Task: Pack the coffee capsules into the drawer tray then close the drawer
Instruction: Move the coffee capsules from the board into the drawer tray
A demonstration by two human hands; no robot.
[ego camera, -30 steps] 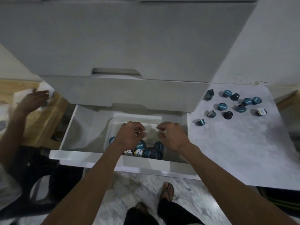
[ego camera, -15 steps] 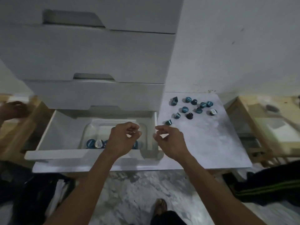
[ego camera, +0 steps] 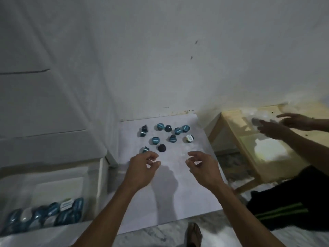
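Observation:
Several loose coffee capsules point(ego camera: 155, 140), mostly teal with a few dark ones, lie scattered on a white marble-look board point(ego camera: 170, 189) against the wall. My left hand point(ego camera: 142, 168) hovers just below the nearest teal capsule point(ego camera: 146, 149), fingers curled and apart, holding nothing. My right hand point(ego camera: 203, 166) is beside it over bare board, also empty with fingers spread. At the lower left the white drawer point(ego camera: 99, 184) stands pulled out; its tray point(ego camera: 53, 186) holds a row of several packed capsules point(ego camera: 53, 213).
A white drawer cabinet point(ego camera: 44, 113) rises at the left. Right of the board stands a low wooden table point(ego camera: 249, 150), where another person's hands point(ego camera: 277, 125) handle something pale. That person's dark-clothed leg point(ego camera: 288, 202) lies at the lower right. My sandalled foot point(ego camera: 194, 234) rests on marble floor.
Both my hands left the drawer tray and moved right to the board, now hovering just below the loose capsules. My view swung right, pushing the drawer to the lower left.

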